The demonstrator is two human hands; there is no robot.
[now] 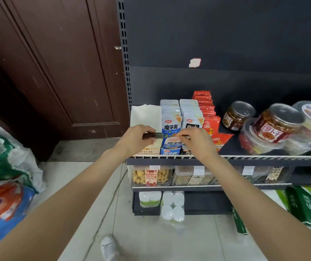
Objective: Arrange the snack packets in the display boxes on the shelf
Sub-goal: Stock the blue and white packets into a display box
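The top shelf (245, 159) is loaded, left to right, with a white box (147, 114), a blue box (170, 150) of packets, a row of grey packets (190, 112), red packets (208, 113), and lidded jars (278, 122) stacked at the right.

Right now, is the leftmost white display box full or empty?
Mostly empty: the white display box shows bare inner walls behind the left hand.

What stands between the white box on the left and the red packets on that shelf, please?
In the head view, two rows of pale packets stand between the white box and red packets.
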